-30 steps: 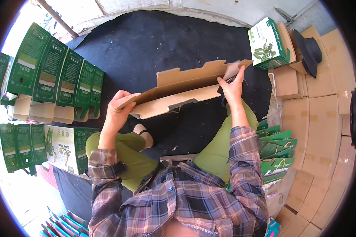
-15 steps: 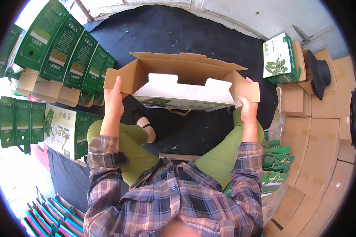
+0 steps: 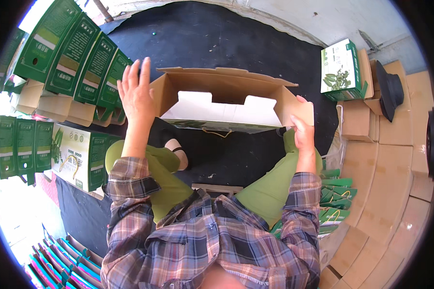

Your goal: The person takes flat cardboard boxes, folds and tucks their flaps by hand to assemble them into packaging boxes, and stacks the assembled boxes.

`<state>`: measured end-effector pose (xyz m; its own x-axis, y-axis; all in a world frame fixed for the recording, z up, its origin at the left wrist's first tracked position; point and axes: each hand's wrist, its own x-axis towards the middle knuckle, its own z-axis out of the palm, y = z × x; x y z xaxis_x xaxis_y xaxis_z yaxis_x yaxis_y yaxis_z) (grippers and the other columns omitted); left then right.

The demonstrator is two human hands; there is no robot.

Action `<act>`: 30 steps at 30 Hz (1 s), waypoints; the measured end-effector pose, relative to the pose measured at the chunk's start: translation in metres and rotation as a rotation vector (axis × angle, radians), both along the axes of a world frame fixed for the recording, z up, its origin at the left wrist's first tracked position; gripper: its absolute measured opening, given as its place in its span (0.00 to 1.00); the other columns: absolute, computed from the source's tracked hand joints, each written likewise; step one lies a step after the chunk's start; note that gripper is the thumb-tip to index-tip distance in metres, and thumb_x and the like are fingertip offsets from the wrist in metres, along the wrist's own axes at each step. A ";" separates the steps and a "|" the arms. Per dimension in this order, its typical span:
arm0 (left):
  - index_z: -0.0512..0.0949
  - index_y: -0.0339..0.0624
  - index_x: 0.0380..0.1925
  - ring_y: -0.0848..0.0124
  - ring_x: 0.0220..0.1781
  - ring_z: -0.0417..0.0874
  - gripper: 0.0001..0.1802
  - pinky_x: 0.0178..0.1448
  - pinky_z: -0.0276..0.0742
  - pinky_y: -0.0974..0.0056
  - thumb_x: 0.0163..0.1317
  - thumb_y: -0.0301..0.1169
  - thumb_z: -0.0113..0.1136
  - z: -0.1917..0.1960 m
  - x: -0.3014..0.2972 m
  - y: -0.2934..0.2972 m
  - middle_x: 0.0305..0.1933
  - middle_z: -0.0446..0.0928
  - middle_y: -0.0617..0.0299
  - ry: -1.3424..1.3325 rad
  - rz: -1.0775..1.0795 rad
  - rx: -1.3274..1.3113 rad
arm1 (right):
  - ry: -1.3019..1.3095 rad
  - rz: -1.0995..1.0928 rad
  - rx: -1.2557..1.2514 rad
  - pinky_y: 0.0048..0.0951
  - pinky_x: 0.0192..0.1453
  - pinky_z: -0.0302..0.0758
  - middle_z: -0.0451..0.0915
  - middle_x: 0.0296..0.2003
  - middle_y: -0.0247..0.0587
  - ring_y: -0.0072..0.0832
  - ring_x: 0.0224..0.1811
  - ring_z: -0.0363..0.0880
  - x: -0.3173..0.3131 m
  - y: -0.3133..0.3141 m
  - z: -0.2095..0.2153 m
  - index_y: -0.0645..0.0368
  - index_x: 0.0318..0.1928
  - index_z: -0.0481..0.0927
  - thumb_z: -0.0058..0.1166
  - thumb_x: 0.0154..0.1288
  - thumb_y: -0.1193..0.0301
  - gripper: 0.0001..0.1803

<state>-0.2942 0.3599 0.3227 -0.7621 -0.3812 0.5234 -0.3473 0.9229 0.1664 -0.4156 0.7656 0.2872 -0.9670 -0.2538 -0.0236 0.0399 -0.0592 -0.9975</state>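
"So, where did the head view show the carton (image 3: 231,86)?"

"Just above the middle of the frame, lying crosswise with its brown inside exposed; a white notched flap (image 3: 193,103) ran along the near edge, and a yellow cord handle (image 3: 218,135) hung beneath it"

"How was the right hand (image 3: 303,130) placed?"

"It pinched the brown end flap (image 3: 299,108) at the carton's right, thumb on the near side, with a fingertip showing at the flap's top edge"

"And the left hand (image 3: 137,94)?"

"Spread wide, fingers pointing up the frame, beside the carton's left end; I couldn't tell whether it touched the cardboard"

"What stood around them?"

"Green boxes (image 3: 62,62) lined the upper left, above a white-and-green box (image 3: 71,156) at the left. Another printed box (image 3: 340,70) stood at the upper right, near a black hat (image 3: 391,91), with brown boxes (image 3: 378,173) stacked down the right side. A black sheet (image 3: 202,36) spread over the floor at the top, and packaging with blue and pink edges (image 3: 65,265) filled the lower left"
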 end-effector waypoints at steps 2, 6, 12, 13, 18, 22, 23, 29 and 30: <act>0.62 0.50 0.67 0.53 0.67 0.64 0.43 0.72 0.55 0.49 0.47 0.21 0.65 0.009 -0.006 0.017 0.65 0.65 0.57 -0.025 -0.270 0.004 | -0.008 -0.010 -0.027 0.23 0.55 0.71 0.72 0.52 0.35 0.21 0.54 0.72 0.002 -0.002 -0.001 0.58 0.63 0.65 0.47 0.57 0.82 0.30; 0.75 0.48 0.54 0.55 0.65 0.67 0.35 0.73 0.53 0.44 0.40 0.27 0.73 0.008 -0.004 0.016 0.53 0.74 0.61 -0.129 -0.524 0.137 | -0.035 -0.039 -0.054 0.24 0.60 0.68 0.71 0.56 0.37 0.22 0.58 0.70 0.003 0.001 -0.004 0.59 0.65 0.63 0.46 0.57 0.83 0.32; 0.80 0.40 0.46 0.57 0.54 0.77 0.38 0.73 0.52 0.44 0.36 0.56 0.69 -0.012 0.005 0.011 0.44 0.80 0.55 -0.323 -0.691 0.345 | -0.001 -0.050 -0.039 0.25 0.66 0.62 0.68 0.61 0.37 0.23 0.61 0.68 0.006 0.004 0.000 0.62 0.65 0.63 0.45 0.56 0.85 0.33; 0.80 0.40 0.46 0.57 0.56 0.77 0.40 0.74 0.50 0.44 0.37 0.58 0.68 -0.014 0.004 0.013 0.46 0.80 0.54 -0.341 -0.682 0.327 | 0.011 -0.037 0.004 0.25 0.66 0.62 0.67 0.62 0.37 0.23 0.62 0.67 0.006 0.005 0.000 0.63 0.66 0.62 0.48 0.58 0.82 0.33; 0.79 0.40 0.49 0.56 0.59 0.75 0.45 0.75 0.46 0.43 0.37 0.63 0.65 -0.015 0.009 0.014 0.49 0.79 0.50 -0.393 -0.631 0.303 | 0.180 0.132 0.215 0.28 0.68 0.61 0.65 0.64 0.39 0.26 0.64 0.65 0.017 -0.007 0.014 0.62 0.68 0.61 0.60 0.62 0.67 0.37; 0.78 0.40 0.49 0.55 0.58 0.75 0.44 0.74 0.46 0.43 0.37 0.62 0.66 -0.014 0.009 0.018 0.48 0.79 0.50 -0.370 -0.651 0.257 | 0.132 0.375 0.228 0.33 0.72 0.53 0.59 0.69 0.45 0.34 0.71 0.57 0.009 -0.009 -0.006 0.60 0.65 0.67 0.59 0.62 0.52 0.37; 0.79 0.40 0.49 0.55 0.57 0.76 0.42 0.74 0.48 0.43 0.38 0.60 0.67 -0.012 0.010 0.018 0.48 0.79 0.51 -0.360 -0.662 0.243 | 0.193 0.371 0.413 0.34 0.73 0.52 0.58 0.70 0.46 0.35 0.72 0.55 0.009 -0.010 -0.005 0.61 0.64 0.68 0.57 0.63 0.52 0.36; 0.80 0.41 0.45 0.57 0.45 0.77 0.22 0.57 0.70 0.54 0.47 0.33 0.69 0.021 0.021 0.011 0.42 0.77 0.57 0.218 -0.411 0.137 | 0.288 0.356 0.577 0.35 0.74 0.50 0.56 0.71 0.46 0.37 0.74 0.52 0.008 -0.010 -0.012 0.63 0.62 0.70 0.52 0.67 0.52 0.32; 0.80 0.41 0.45 0.59 0.44 0.77 0.21 0.53 0.72 0.56 0.48 0.30 0.68 0.024 0.027 0.007 0.42 0.77 0.57 0.316 -0.328 0.152 | 0.287 0.368 0.571 0.35 0.74 0.50 0.56 0.71 0.46 0.37 0.74 0.52 0.008 -0.013 -0.011 0.63 0.62 0.70 0.52 0.67 0.52 0.32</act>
